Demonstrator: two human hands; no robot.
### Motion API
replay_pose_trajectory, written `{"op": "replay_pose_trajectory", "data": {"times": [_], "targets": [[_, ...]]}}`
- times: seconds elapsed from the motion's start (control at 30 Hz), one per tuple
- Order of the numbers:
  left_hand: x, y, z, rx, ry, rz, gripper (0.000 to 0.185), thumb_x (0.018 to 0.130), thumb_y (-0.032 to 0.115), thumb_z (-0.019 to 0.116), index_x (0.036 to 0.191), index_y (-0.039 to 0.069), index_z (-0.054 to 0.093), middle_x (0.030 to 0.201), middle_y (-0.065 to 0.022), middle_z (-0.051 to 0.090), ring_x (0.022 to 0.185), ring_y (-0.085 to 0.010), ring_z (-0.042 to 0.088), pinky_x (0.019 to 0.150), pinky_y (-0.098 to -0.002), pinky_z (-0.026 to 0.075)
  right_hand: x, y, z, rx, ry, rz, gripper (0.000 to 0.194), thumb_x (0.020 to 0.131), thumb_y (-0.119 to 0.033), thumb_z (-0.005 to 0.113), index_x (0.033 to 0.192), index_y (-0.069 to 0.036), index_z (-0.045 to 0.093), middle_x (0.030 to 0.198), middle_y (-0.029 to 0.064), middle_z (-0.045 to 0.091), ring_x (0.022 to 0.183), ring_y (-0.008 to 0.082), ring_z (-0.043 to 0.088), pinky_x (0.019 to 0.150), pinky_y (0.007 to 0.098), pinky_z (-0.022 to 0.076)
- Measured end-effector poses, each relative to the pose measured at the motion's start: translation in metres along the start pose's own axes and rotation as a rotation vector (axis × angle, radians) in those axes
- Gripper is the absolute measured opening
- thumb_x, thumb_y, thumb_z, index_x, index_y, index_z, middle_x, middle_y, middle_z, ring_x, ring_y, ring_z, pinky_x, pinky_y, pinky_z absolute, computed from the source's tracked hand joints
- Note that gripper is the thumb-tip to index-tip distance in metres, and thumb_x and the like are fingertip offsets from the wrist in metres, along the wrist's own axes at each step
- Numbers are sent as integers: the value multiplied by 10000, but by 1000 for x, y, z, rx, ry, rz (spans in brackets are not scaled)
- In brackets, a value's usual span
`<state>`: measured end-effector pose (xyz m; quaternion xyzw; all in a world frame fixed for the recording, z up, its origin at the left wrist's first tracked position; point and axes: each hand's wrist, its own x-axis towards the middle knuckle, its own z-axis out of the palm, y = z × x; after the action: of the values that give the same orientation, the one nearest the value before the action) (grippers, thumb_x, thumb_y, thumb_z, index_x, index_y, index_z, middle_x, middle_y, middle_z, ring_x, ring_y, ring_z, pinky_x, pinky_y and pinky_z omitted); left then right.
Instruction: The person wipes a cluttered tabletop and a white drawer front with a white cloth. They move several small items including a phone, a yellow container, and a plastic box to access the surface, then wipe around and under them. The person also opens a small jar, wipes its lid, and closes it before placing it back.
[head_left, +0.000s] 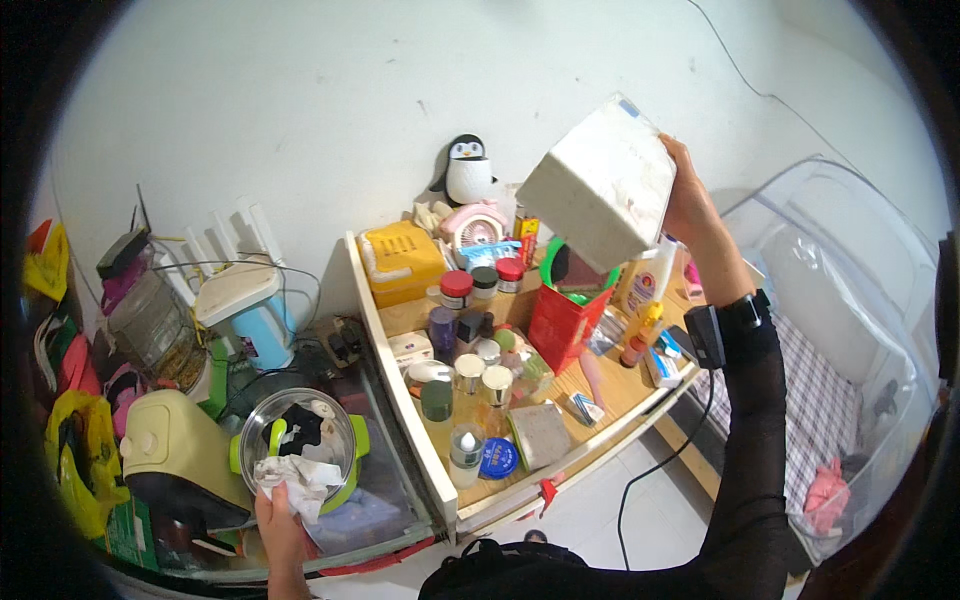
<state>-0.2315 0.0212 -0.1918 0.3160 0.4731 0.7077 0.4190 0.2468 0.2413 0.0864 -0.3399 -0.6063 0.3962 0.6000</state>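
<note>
My right hand (686, 199) grips a white box (600, 169) by its right side. The box is tilted in the air above the back of a wooden drawer (442, 487), and its inside is hidden from me. Below its lower corner stands a red box (562, 322) with a green-rimmed container (555, 262) at its top. My left hand (279, 517) holds a crumpled white tissue or cloth (300, 480). It is at the near rim of a clear-lidded pot (259, 416) with green handles, which shows a black item beneath or on the lid.
Bottles and jars crowd the drawer, among them a red-capped jar (456, 289). A penguin-shaped holder (469, 176) is against the wall. At left sit a yellow-green appliance (176, 450) and a white router (236, 289). A black cable (667, 457) hangs beside my right arm, near a transparent plastic enclosure (810, 277).
</note>
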Motion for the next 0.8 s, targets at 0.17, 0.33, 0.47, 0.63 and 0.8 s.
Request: {"op": "replay_pose_trajectory", "data": {"times": [0.17, 0.33, 0.47, 0.63, 0.8], "targets": [[-12, 24, 32, -70, -137, 49, 349, 865, 63, 464, 1207, -2, 490, 1177, -165, 525, 1018, -245, 565, 860, -343, 475, -67, -5, -32, -137, 91, 67, 711, 892, -520, 457, 1294, 61, 383, 1209, 229, 480, 1129, 292, 519, 903, 418, 460], [-50, 62, 36, 92, -583, -150, 429, 788, 96, 516, 1199, -24, 524, 1199, -214, 494, 1058, -308, 544, 882, -375, 456, -144, 27, -41, 79, 188, 160, 557, 929, -441, 448, 1214, 37, 489, 1095, 157, 611, 966, 185, 621, 827, 298, 512], [-105, 61, 65, 202, -580, 84, 723, 776, 526, 616, 1131, -100, 548, 1076, -237, 594, 946, -323, 626, 799, -404, 526, -197, 65, -47, 182, 245, 263, 563, 914, -465, 474, 1238, -5, 500, 1144, 134, 614, 969, 207, 623, 879, 346, 487], [-132, 19, 158, 235, -1282, -158, 529, 932, 240, 466, 1377, -32, 374, 1402, -148, 414, 1355, -224, 297, 1138, -395, 77, -244, 103, -65, 387, 85, 298, 518, 944, -474, 449, 1228, -46, 513, 1082, 90, 623, 924, 155, 624, 814, 301, 516], [-171, -78, 267, -332, -1301, -586, 561, 987, 339, 439, 1418, 9, 300, 1331, -42, 430, 1212, -106, 401, 1001, -291, 351, -298, 115, -85, 336, 53, 467, 483, 980, -438, 391, 1229, -41, 508, 1076, 76, 621, 915, 136, 622, 805, 305, 524]]}}
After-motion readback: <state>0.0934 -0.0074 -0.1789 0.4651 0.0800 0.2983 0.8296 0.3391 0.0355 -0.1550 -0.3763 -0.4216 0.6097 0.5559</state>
